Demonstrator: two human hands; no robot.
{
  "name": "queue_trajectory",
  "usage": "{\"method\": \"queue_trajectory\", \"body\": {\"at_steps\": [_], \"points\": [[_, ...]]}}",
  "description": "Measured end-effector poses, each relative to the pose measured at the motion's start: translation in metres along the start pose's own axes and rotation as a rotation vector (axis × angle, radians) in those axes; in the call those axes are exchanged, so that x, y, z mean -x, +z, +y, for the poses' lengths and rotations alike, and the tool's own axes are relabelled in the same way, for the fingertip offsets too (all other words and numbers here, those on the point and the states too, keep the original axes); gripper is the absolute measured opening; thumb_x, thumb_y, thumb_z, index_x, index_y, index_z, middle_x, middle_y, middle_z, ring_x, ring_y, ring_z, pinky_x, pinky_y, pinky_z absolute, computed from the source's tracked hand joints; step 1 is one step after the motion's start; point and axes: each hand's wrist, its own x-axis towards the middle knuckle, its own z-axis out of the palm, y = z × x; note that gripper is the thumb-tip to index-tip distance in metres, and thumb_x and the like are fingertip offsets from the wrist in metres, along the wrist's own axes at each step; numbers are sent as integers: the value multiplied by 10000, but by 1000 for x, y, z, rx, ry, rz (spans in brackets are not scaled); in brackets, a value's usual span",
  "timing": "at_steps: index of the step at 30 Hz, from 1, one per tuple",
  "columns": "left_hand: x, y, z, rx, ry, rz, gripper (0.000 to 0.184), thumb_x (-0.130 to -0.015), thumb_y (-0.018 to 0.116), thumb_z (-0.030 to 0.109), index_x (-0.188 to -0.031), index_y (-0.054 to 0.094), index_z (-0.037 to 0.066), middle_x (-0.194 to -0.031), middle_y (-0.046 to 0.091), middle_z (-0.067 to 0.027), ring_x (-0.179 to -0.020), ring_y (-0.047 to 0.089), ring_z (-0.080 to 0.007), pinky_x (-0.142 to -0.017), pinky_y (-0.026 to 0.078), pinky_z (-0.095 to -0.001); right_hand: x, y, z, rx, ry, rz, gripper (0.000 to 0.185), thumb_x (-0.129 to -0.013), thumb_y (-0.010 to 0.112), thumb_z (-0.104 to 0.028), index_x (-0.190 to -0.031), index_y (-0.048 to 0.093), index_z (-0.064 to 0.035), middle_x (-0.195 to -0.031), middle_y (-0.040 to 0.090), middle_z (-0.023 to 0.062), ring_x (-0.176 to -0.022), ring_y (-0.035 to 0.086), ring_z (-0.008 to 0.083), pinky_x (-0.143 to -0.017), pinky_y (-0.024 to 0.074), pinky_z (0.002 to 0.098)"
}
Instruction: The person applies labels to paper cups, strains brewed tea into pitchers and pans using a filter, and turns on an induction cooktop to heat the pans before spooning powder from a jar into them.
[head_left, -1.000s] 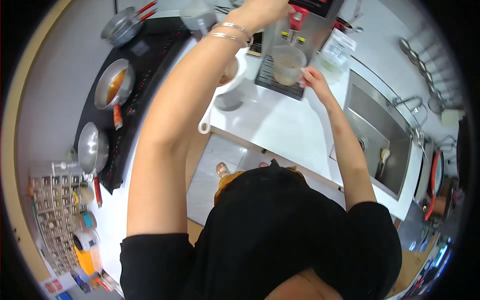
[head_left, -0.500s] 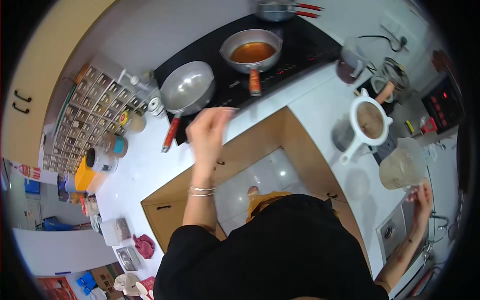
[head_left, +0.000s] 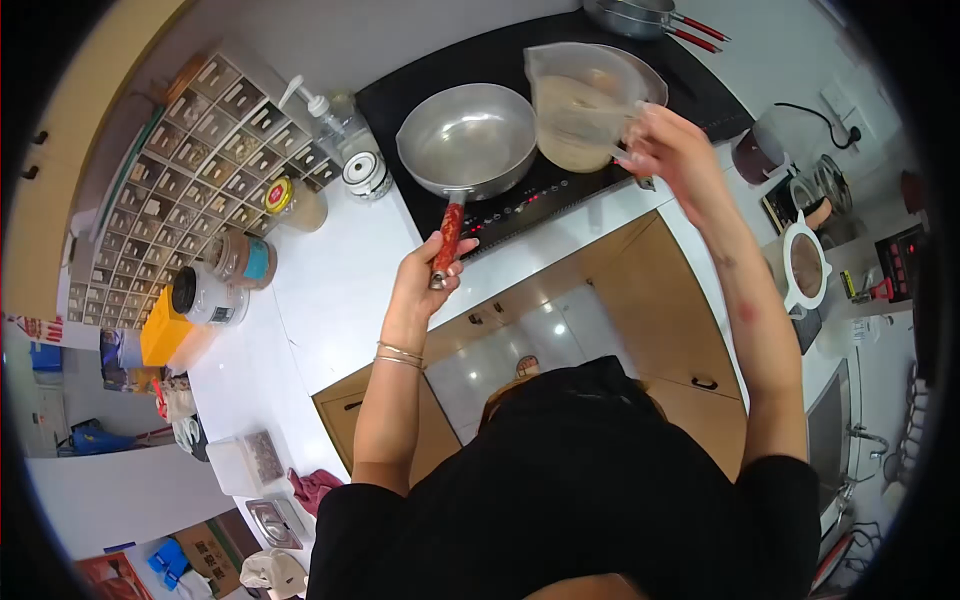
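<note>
My left hand (head_left: 428,275) is wrapped round the red handle of a metal saucepan (head_left: 468,140), which sits on the black induction hob (head_left: 545,205). The pan's shiny inside shows no food. My right hand (head_left: 668,150) grips the handle of a clear plastic jug (head_left: 582,108) holding cloudy beige liquid. The jug is held above the hob, just right of the pan. Behind it, a second pan (head_left: 652,80) is mostly hidden.
At the back stand stacked pans (head_left: 640,15). To the right are a jug of dark liquid (head_left: 757,155), a white strainer (head_left: 803,262) and a sink (head_left: 828,430). Jars (head_left: 240,258) and a drawer rack (head_left: 190,160) stand at left.
My right hand has carried the jug from the right-hand counter to above the hob. My left hand, empty before, has taken hold of the pan's handle. The view has shifted.
</note>
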Motion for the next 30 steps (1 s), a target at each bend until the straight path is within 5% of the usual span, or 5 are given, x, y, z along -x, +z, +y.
{"method": "queue_trajectory", "body": {"at_steps": [9, 15, 30], "points": [[9, 3, 10, -79, 22, 59, 366, -939, 394, 209, -1242, 397, 4, -934, 601, -175, -536, 438, -97, -379, 323, -172, -140, 67, 95, 525, 11, -136, 266, -862, 539, -276, -738, 589, -46, -701, 584, 13, -650, 572, 102, -626, 465, 258], [9, -1, 14, -80, 14, 44, 370, -939, 400, 212, -1237, 394, -8, -921, 599, -171, -532, 434, -94, -378, 321, -173, -159, 70, 123, 1126, -423, -189, 183, -787, 572, -202, -752, 595, -23, -804, 600, 146, -794, 564, 363, -685, 444, 436], [7, -13, 21, -75, -7, 8, 373, -945, 396, 213, -1229, 375, -29, -953, 590, -183, -555, 427, -94, -384, 318, -168, -152, 68, 101, 1640, -1015, -465, 84, -723, 581, -101, -793, 566, -57, -867, 534, 63, -869, 545, 236, -660, 493, 345]]}}
